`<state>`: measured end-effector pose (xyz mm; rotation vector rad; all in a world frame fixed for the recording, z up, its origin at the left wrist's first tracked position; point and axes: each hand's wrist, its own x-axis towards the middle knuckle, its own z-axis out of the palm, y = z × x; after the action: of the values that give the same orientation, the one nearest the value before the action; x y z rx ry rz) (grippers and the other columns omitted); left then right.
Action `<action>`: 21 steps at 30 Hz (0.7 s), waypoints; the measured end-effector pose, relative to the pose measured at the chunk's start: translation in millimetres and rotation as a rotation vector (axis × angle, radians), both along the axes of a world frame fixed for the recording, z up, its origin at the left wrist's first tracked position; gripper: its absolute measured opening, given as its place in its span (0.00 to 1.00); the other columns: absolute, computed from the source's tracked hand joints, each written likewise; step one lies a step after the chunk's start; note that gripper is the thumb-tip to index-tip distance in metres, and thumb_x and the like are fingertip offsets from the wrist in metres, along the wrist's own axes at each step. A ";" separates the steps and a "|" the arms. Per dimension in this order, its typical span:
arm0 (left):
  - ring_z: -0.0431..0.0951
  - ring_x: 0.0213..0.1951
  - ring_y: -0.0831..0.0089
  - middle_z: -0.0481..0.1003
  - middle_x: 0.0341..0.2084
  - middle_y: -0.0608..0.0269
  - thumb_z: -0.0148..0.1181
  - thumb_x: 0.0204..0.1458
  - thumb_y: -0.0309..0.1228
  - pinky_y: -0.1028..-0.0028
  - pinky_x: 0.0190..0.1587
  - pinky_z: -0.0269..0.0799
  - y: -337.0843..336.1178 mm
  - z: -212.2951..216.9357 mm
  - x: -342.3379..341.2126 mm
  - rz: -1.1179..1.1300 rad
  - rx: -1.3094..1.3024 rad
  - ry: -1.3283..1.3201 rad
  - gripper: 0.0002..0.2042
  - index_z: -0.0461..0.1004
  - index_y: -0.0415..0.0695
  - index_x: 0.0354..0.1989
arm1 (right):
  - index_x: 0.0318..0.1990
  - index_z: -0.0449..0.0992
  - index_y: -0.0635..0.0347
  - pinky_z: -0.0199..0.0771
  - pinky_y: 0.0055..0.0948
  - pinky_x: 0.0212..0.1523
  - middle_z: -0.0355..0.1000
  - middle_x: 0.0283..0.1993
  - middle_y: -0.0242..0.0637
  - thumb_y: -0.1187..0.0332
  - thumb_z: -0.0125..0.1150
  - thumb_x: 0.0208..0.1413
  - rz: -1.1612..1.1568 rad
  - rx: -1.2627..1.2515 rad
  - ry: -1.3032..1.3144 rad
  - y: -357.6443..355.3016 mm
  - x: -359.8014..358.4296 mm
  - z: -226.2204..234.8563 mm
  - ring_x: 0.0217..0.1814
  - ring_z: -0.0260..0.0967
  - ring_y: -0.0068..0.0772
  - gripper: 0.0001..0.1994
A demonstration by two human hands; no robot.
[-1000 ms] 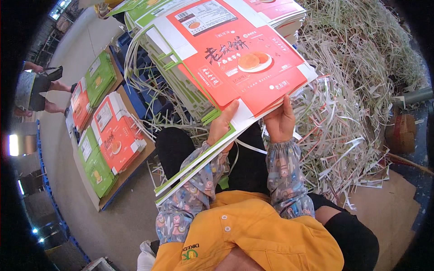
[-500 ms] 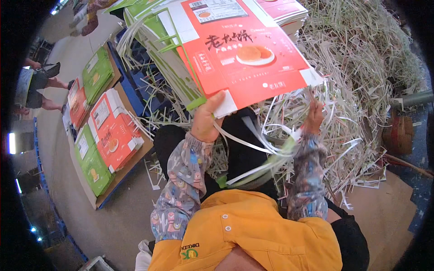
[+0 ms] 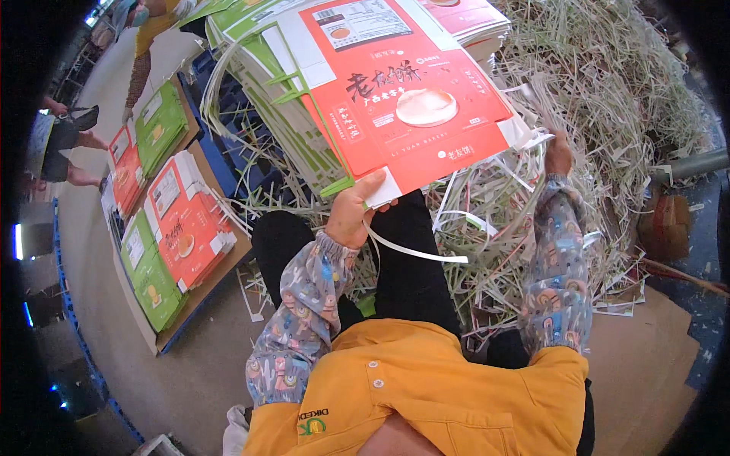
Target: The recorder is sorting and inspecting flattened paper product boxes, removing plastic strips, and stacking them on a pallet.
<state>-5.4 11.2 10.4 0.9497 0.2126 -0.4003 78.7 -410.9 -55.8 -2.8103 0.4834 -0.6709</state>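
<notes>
L hand [image 3: 351, 215] pinching near edge of flat red printed carton sheet [image 3: 403, 99], thumb on top. R hand [image 3: 559, 154] at 3 o'clock of sheet, in pale paper-strip heap [image 3: 608, 99]; grip can't tell.

Right hand [image 3: 559, 152] half tucked behind the orange carton sheet [image 3: 403, 91], fingers out of sight, left hand [image 3: 353, 213] fingertips hidden under that sheet's lower edge, sheet's top cut by the frame, stack beneath mostly covered, person at top left cropped.

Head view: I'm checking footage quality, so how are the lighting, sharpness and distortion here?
Head view: even daylight, no harsh glare; the red carton sheet and left hand look sharp; fisheye bends the edges, black corners; the right hand is partly hidden.
</notes>
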 end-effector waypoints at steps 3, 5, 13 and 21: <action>0.72 0.23 0.74 0.73 0.26 0.62 0.51 0.50 0.33 0.79 0.24 0.63 -29.1 4.7 7.3 -0.062 -0.063 0.016 0.11 0.69 0.38 0.36 | 0.49 0.61 0.53 0.63 0.41 0.42 0.66 0.40 0.51 0.65 0.52 0.50 0.228 0.276 0.305 -95.1 -16.8 -37.5 0.44 0.64 0.51 0.18; 0.72 0.24 0.75 0.73 0.25 0.62 0.50 0.50 0.34 0.79 0.25 0.63 -5.5 4.0 0.9 0.020 0.028 -0.002 0.12 0.69 0.38 0.36 | 0.55 0.53 0.61 0.59 0.37 0.48 0.62 0.48 0.47 0.68 0.58 0.46 0.609 0.381 0.196 11.6 -19.2 -9.6 0.51 0.60 0.44 0.29; 0.72 0.24 0.74 0.73 0.25 0.61 0.52 0.50 0.33 0.79 0.25 0.64 -22.6 -7.2 1.5 -0.003 0.008 -0.004 0.11 0.69 0.37 0.36 | 0.56 0.51 0.65 0.60 0.19 0.43 0.63 0.42 0.38 0.64 0.54 0.51 0.370 1.416 -0.422 114.7 -34.7 30.7 0.42 0.61 0.22 0.27; 0.73 0.25 0.76 0.73 0.26 0.63 0.52 0.50 0.35 0.79 0.24 0.66 -18.4 -9.1 2.2 -0.057 0.055 -0.033 0.12 0.70 0.39 0.37 | 0.45 0.64 0.60 0.58 0.14 0.15 0.64 0.22 0.25 0.65 0.51 0.53 0.337 1.005 -0.674 56.4 9.9 -18.9 0.16 0.57 0.14 0.14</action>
<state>-3.1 -7.2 1.3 1.0176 0.1679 -0.4328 88.6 -354.6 -74.8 -1.5534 0.1286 -0.8985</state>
